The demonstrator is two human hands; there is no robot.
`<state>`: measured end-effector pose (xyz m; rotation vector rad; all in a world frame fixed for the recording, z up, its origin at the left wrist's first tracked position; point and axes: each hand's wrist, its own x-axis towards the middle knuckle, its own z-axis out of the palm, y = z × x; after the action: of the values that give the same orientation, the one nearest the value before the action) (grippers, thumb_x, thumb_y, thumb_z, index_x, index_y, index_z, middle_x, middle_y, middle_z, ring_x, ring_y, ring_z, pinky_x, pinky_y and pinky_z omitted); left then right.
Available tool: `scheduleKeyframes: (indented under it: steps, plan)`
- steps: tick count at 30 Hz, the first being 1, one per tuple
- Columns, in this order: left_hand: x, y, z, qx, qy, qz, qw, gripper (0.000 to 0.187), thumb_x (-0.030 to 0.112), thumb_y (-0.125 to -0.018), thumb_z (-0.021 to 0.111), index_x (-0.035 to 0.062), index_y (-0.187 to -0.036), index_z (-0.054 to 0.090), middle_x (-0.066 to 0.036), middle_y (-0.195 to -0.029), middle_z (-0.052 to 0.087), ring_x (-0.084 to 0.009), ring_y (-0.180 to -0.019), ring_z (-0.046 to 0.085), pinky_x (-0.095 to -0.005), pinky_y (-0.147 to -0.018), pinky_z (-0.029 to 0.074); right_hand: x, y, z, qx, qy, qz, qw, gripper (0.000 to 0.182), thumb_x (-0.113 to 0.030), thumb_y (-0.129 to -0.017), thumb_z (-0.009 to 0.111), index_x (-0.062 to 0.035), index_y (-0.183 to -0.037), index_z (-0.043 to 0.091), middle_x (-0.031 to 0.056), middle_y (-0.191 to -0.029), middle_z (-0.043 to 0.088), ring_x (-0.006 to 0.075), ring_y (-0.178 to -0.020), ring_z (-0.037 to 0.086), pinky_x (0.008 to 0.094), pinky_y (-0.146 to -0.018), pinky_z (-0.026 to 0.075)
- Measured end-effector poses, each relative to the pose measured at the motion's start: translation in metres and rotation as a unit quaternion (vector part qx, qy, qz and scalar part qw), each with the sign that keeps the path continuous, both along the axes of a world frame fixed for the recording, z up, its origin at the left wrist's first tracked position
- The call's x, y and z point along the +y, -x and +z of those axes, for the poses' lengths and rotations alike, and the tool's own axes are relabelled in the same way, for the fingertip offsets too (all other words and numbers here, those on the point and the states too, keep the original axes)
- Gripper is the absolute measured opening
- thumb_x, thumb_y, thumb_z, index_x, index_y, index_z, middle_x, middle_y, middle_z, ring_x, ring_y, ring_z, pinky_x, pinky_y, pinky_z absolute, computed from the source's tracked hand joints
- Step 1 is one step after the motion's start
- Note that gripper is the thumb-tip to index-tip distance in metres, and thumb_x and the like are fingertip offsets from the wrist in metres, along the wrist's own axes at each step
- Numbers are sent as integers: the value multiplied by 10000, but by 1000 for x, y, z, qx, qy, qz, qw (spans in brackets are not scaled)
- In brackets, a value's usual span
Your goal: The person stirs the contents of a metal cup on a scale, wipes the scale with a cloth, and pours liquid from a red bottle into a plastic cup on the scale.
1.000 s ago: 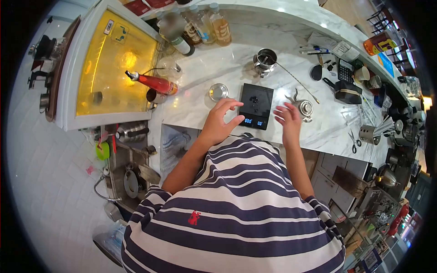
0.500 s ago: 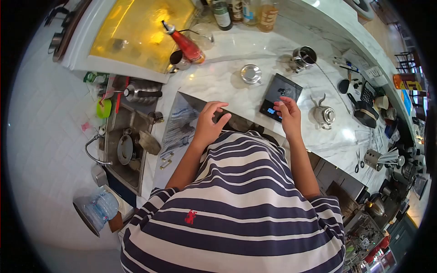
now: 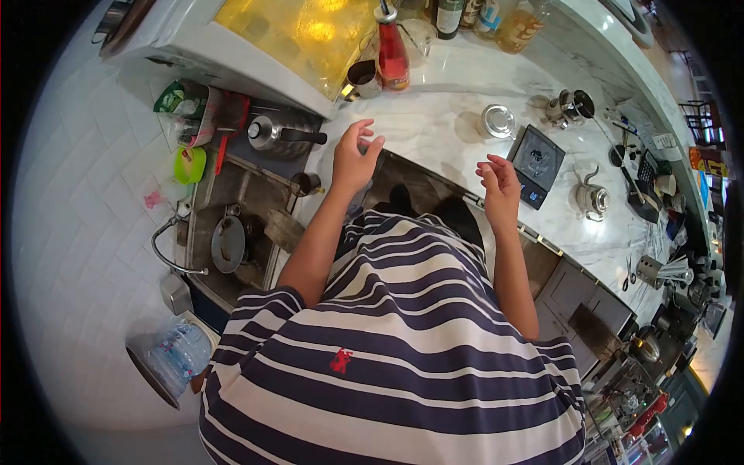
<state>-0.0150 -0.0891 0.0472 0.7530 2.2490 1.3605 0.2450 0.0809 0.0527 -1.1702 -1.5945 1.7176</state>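
My left hand (image 3: 356, 157) is raised off the counter's front edge with its fingers apart and nothing between them. Loosely curled and empty, my right hand (image 3: 500, 188) hovers at the front edge, just left of a black digital scale (image 3: 538, 163) with a lit display. A round metal lid (image 3: 497, 121) lies on the marble behind the scale. To the scale's right stands a small steel teapot (image 3: 592, 199). A steel pot (image 3: 568, 107) is farther back. Neither hand touches any of these.
At the left, a sink (image 3: 209, 260) holds a pan (image 3: 229, 243), with a steel kettle (image 3: 273, 133) behind it. A red bottle (image 3: 393, 56) and a metal cup (image 3: 362, 78) stand beside the yellow-lit bin (image 3: 310, 35). Scissors (image 3: 629, 273) lie at the right.
The view has swung left, so the counter items appear farther right. My right hand was in front of the scale's display and is now to its left.
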Motion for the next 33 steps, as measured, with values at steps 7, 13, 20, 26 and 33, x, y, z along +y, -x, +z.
scheduleKeyframes:
  steps: [7,13,20,26,33]
  plan:
    - [8,2,-16,-28,13,-38,999,459,237,-926,776,61,-1328,642,-112,-1127,708,-206,-891,682,-364,-835,556,-8,-15,-9,-26,-16,-52,998,317,-178,-1037,651,-22,-1312,621,79,-1128,731,155,-1026,689,301,-870,518]
    - [13,-17,-27,-22,27,-120,992,438,258,-939,767,67,-1315,650,-129,-1132,708,-215,-908,689,-365,-831,556,19,-16,5,-131,-114,-107,979,344,-193,-972,736,-16,-1256,656,123,-1084,733,218,-1010,685,357,-927,522]
    - [37,-34,-23,-40,41,-161,985,430,253,-947,761,61,-1316,651,-124,-1134,712,-210,-922,687,-358,-830,555,76,23,9,-267,-413,3,871,656,-321,-817,875,-75,-1366,612,184,-1387,601,398,-1276,563,506,-1005,506]
    - [49,-36,-35,-38,42,-178,982,429,253,-953,754,65,-1325,650,-114,-1143,711,-195,-939,685,-354,-842,551,99,53,3,-324,-402,84,852,845,-365,-790,886,-156,-1514,505,172,-1437,575,407,-1301,556,521,-1032,507]
    - [38,-41,-40,-41,35,-161,985,416,252,-935,771,59,-1287,666,-123,-1113,709,-225,-913,694,-367,-833,557,105,60,3,-293,-347,100,885,841,-268,-800,870,-163,-1535,474,202,-1443,554,422,-1255,584,506,-1037,515]
